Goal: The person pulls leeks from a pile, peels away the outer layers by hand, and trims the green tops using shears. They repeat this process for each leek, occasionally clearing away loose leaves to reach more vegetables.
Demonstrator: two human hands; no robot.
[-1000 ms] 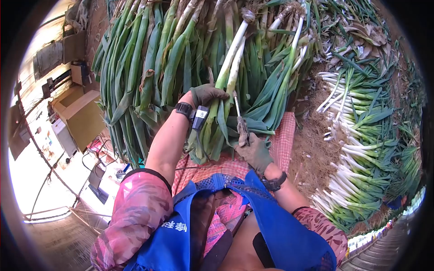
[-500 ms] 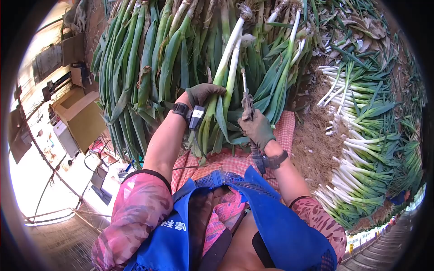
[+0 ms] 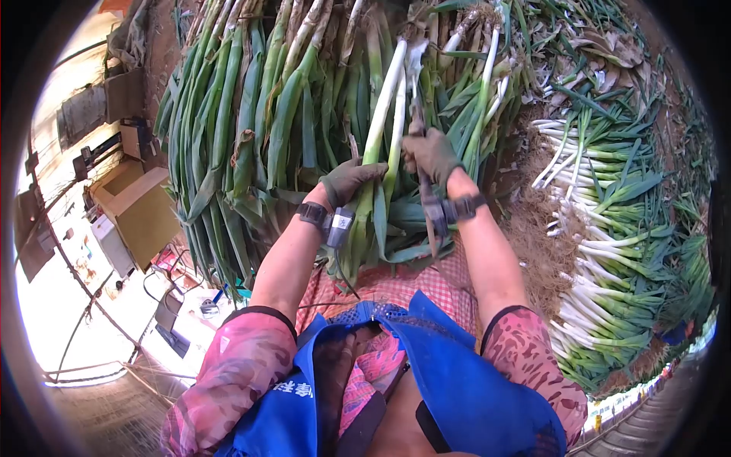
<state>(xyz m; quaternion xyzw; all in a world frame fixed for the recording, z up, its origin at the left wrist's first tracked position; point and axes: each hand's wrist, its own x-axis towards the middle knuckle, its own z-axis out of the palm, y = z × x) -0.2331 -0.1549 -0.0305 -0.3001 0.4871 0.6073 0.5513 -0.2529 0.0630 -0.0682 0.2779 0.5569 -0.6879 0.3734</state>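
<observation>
My gloved left hand [image 3: 352, 181] is closed round the green stalks of two long green onions [image 3: 384, 114], their white root ends pointing away from me. In my gloved right hand [image 3: 434, 156] is a blow gun [image 3: 416, 122] with a thin nozzle, gripped just right of the stalks. Its tip lies near the root ends, beside a whitish, blurred shred [image 3: 416, 57]. A hose runs back from the gun under my right wrist. Beneath both hands spreads a thick pile of unpeeled green onions [image 3: 285, 122].
To the right, a long row of cleaned green onions [image 3: 609, 244] lies with roots toward me. Dry peelings [image 3: 609, 46] litter the far right. A pink checked cloth [image 3: 381, 282] covers my lap. On the left stand a cardboard box [image 3: 141, 206] and ropes.
My right hand and the blow gun have moved away from me, up along the stalks. My left hand has shifted slightly toward me. A whitish shred now shows beside the root ends.
</observation>
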